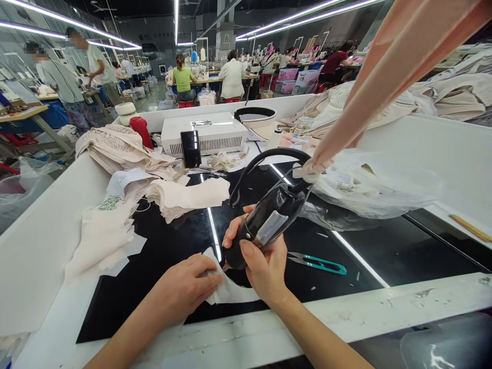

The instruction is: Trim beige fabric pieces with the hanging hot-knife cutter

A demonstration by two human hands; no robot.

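A black handheld tool (265, 220) with a cable hangs from a pink fabric strip (369, 87). My right hand (265, 261) is wrapped round its lower body, and its tip points down at a small white fabric piece (234, 293). On the left part of that piece lies my left hand (188, 287), its fingers together and pressing the cloth against the black glossy board (154, 266). Whether the tip touches the cloth cannot be made out. Teal thread snips (323, 264) lie right of my right hand.
Stacked pale fabric pieces (188, 195) and a larger pile (119, 148) lie left. Behind stand a phone (191, 148), a white metal box (203, 130) and a red bottle (141, 130). A clear plastic bag (369, 189) sits right. Several people work beyond the table.
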